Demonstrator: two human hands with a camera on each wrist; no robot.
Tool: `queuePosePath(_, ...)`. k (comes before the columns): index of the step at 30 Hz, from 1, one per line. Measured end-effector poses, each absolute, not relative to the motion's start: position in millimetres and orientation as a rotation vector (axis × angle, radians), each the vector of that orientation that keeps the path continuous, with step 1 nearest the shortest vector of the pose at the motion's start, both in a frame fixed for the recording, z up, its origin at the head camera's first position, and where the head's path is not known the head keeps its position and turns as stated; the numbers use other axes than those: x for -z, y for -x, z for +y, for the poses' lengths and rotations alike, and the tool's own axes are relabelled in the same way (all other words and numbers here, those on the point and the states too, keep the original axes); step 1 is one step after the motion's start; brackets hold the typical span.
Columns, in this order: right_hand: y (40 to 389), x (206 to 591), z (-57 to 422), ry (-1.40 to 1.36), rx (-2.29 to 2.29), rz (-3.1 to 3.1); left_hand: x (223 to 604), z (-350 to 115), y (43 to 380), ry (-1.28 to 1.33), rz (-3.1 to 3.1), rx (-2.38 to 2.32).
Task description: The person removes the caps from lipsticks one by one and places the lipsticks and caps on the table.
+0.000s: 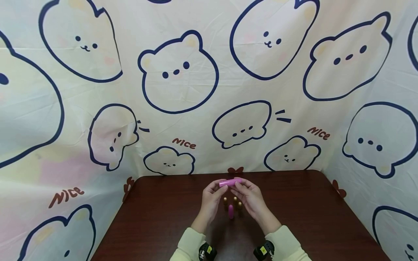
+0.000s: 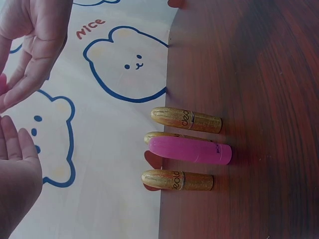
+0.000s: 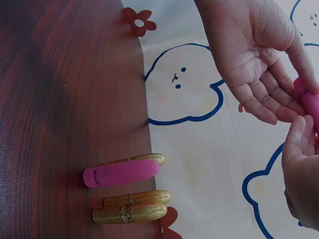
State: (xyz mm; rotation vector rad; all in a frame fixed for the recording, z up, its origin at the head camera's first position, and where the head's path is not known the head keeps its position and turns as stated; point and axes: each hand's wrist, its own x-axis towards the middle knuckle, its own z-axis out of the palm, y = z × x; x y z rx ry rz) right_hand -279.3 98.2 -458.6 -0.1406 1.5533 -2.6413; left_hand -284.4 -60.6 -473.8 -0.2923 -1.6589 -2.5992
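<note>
A pink lipstick tube (image 1: 227, 182) lies roughly level between my two hands, raised above the table. My left hand (image 1: 210, 198) pinches one end of it between thumb and fingers; my right hand (image 1: 250, 197) pinches the other end. In the right wrist view part of this tube (image 3: 312, 103) shows at the right edge, partly covered by fingers. Below the hands a second pink lipstick tube (image 2: 192, 151) stands upright on the table. Three gold lipstick tubes stand around it, among them one gold tube (image 2: 187, 120) and another gold tube (image 2: 178, 180) with dark lettering.
The dark brown wooden table (image 1: 163, 217) stretches out on both sides of the standing tubes. Behind it and along the sides hangs a pale cloth (image 1: 196, 127) printed with cartoon bear faces. The table's back edge lies just beyond the hands.
</note>
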Motion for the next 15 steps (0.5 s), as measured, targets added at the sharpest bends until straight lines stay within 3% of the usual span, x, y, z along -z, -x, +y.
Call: queuePosePath(15,279.2,456.9,97.8,0.081,2.607,1.669,474.7,-63.6,285.2,0.256,-1.822,2.426)
